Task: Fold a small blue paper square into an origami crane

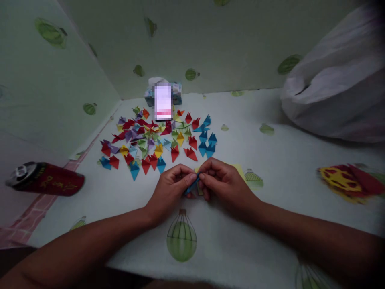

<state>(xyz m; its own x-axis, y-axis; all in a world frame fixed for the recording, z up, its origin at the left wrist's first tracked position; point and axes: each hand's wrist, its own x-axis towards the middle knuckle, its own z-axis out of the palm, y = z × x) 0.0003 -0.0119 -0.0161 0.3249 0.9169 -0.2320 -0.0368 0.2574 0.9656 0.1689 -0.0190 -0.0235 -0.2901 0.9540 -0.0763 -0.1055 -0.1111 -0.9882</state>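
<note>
My left hand (pixel 173 182) and my right hand (pixel 221 180) meet over the white printed cloth (pixel 270 160), fingers pinched together on a small blue folded paper piece (pixel 192 187). A yellow paper sheet (pixel 240 170) lies under my right hand. Just beyond my hands is a spread of several folded paper pieces (pixel 159 140) in red, blue, yellow, green and purple.
A red cylindrical can (pixel 48 179) lies on its side at the left. A lit phone (pixel 163 102) leans on a tissue box (pixel 177 92) in the far corner. A large white bag (pixel 339 80) fills the right rear. Red and yellow paper (pixel 345 180) lies at the right.
</note>
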